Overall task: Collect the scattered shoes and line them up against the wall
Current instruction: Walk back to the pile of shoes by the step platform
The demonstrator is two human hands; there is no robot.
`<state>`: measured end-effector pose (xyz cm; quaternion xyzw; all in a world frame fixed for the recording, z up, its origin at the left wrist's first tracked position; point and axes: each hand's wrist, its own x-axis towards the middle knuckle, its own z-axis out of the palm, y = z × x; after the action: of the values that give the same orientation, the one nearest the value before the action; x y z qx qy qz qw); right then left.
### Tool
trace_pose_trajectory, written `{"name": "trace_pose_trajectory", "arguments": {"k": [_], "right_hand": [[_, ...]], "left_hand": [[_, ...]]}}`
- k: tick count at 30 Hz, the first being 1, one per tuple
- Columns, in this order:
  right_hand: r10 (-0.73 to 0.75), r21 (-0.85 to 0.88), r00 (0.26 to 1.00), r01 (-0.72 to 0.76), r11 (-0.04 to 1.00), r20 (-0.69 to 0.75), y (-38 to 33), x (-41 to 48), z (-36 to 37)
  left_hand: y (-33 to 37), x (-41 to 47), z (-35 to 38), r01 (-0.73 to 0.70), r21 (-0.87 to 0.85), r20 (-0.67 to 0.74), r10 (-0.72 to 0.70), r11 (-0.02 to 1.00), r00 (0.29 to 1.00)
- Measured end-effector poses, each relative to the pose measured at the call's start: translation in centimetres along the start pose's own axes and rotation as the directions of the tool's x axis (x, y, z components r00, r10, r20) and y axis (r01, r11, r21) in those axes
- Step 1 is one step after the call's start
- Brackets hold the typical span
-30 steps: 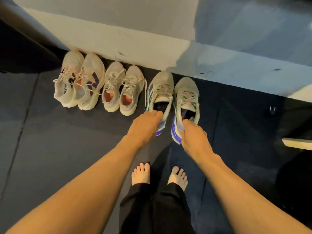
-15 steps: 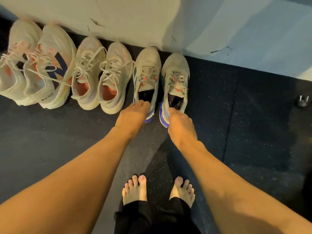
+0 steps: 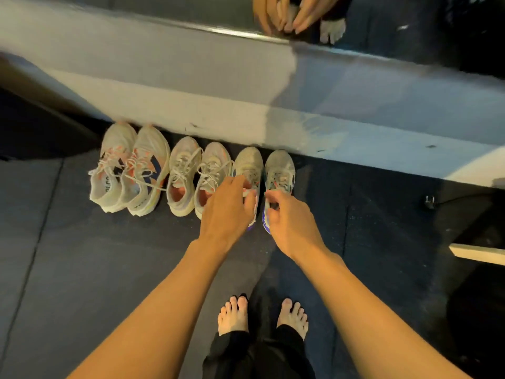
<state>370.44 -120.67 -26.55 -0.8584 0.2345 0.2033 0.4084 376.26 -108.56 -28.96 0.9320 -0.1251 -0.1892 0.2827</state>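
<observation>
So, all six shoes (image 3: 185, 173) sit in a row with their toes against the wall (image 3: 246, 110). My left hand (image 3: 226, 214) pinches the left grey shoe (image 3: 248, 162), farthest right along the wall. My right hand (image 3: 292, 217) is curled on the right grey shoe (image 3: 280, 168).

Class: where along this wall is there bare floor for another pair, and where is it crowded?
Bare dark floor lies between the grey blue-soled trainers and the black plug, along the white skirting. More lies left of the white orange-accented trainers. The row is packed, left hand and right hand gripping the grey pair.
</observation>
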Motion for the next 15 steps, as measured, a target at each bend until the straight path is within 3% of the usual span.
{"name": "trace_pose_trajectory", "arguments": {"k": [4,7,15], "right_hand": [[-0.156,0.095,0.983,0.165,0.982,-0.095,-9.9,-6.0,-7.2],[-0.303,0.078,0.937,0.320,0.944,-0.173,-18.4,-11.4,-13.9],[-0.635,0.036,0.637,0.717,0.696,-0.437,-41.4,-29.2,-29.8]], "left_hand": [[7.4,-2.1,-11.9,-0.028,-0.166,-0.206,-0.007,0.986,0.978],[13.7,-4.2,-22.8,-0.138,-0.253,-0.360,0.039,0.958,0.932],[29.7,-16.0,-52.0,-0.419,-0.140,-0.710,0.204,0.897,0.674]]}}
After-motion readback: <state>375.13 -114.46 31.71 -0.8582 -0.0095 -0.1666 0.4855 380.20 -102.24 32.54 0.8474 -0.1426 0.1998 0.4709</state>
